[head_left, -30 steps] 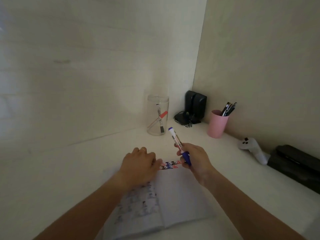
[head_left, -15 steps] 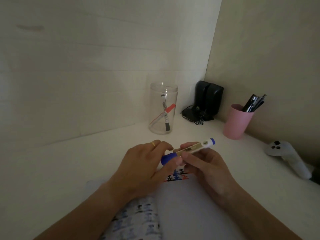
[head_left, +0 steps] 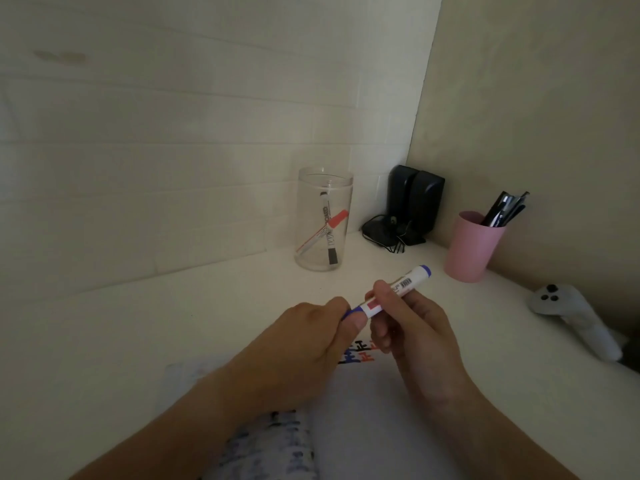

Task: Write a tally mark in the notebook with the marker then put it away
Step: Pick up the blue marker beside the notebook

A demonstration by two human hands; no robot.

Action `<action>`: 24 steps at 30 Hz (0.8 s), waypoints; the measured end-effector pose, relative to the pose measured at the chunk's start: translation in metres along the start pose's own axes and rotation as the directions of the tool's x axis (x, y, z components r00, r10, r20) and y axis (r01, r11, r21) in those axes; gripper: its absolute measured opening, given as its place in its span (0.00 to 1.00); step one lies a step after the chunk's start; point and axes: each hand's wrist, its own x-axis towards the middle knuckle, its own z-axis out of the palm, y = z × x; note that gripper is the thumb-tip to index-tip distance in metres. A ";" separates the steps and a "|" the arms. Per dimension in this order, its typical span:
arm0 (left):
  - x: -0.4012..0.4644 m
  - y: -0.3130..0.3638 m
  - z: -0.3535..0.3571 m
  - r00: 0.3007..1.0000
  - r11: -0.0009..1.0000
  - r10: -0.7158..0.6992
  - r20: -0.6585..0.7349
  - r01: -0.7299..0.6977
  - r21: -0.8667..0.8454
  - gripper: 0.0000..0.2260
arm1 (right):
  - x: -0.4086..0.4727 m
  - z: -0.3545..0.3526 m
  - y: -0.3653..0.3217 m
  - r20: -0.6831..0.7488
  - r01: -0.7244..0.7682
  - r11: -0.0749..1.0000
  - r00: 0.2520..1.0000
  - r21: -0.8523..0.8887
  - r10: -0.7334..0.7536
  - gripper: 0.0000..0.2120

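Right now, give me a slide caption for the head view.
Both hands grip a blue marker above an open notebook, left hand at its cap, right hand on the barrel.

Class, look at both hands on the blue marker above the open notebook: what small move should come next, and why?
Probably press the cap fully home. The left hand pinches the blue cap end while the right hand grips the marker barrel, held level above the notebook. Whether the cap is seated cannot be told.

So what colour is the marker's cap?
Blue, on the marker pinched by the left hand; head view.
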 end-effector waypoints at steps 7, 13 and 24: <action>-0.004 0.009 -0.005 0.975 0.915 -0.174 0.139 0.212 -0.344 0.15 | -0.005 0.002 -0.007 0.084 0.001 0.999 0.996 0.043 -0.005 0.16; 0.000 0.023 -0.005 0.919 0.901 -0.365 0.148 0.389 -0.190 0.16 | -0.005 0.001 -0.006 0.042 0.010 0.999 0.999 0.033 -0.012 0.17; 0.002 0.019 -0.019 0.933 0.898 -0.298 0.203 0.346 -0.272 0.05 | -0.008 0.012 -0.003 -0.017 0.005 0.999 1.000 0.053 -0.004 0.15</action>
